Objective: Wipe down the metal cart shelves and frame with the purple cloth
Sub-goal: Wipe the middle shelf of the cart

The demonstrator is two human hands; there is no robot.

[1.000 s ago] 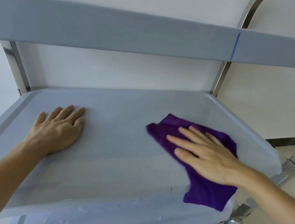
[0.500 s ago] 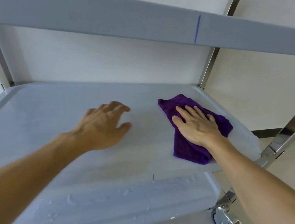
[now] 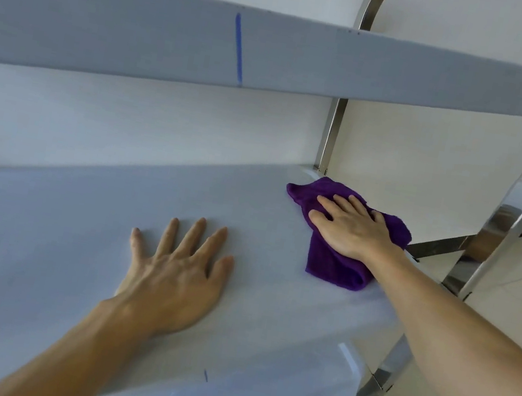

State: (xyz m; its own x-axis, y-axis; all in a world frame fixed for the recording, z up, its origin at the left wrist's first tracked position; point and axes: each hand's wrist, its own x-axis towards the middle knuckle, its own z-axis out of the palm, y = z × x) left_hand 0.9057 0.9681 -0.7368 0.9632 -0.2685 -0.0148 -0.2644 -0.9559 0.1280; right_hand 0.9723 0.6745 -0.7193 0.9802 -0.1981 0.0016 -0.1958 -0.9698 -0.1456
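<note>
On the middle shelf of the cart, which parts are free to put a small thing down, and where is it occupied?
Free: the wide stretch of the shelf left of the left hand, back to the rear rim, and the strip between both hands. Occupied: the far right corner, where the right hand presses the purple cloth beside the rear post.

No readable text, label, brand or number anywhere; only a bare blue pen stroke point(image 3: 238, 50) on the grey upper shelf edge point(image 3: 108, 30).
</note>
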